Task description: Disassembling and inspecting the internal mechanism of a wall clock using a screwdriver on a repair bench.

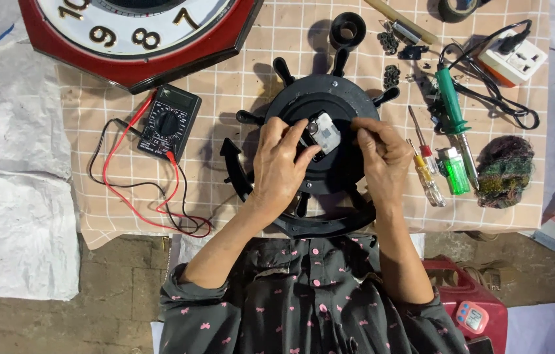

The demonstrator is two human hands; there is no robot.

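1. Checked beige cloth (238, 85) covers the work surface, with white sheeting beside it.
2. Head view: a black ship-wheel clock back (330, 141) lies mid-cloth. At its centre sits a small clock movement (323, 133).
3. Left hand (280, 164) pinches the movement's edge with fingers curled.
4. Right hand (382, 154) rests its bunched fingertips just beside the movement.
5. Nearby: a multimeter (168, 122), a green soldering iron (454, 111), screwdrivers (425, 167).

Black ship-wheel clock (349, 172), checked beige cloth (251, 82)

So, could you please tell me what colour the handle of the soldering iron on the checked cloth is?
The soldering iron's handle is green, seen clearly in the head view.
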